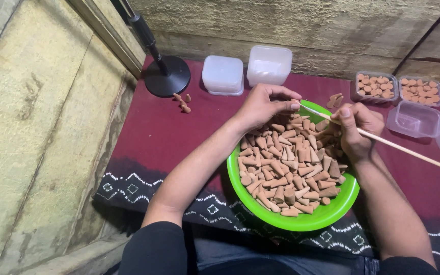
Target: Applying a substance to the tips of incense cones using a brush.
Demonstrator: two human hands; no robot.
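Observation:
A bright green bowl (332,214) sits on the maroon cloth in front of me, heaped with several tan clay-coloured cones (286,168). My left hand (263,104) hovers over the bowl's far rim with fingers curled, pinching the tip of a thin wooden stick (408,152). My right hand (357,130) grips the same stick farther along, over the bowl's right side. The stick runs out to the lower right.
Two white lidded tubs (223,74) (269,64) stand at the back. Two clear boxes filled with cones (376,86) (421,91) and an empty clear box (414,119) are at the right. A black round stand base (167,76) and a few loose cones (183,102) lie at the left.

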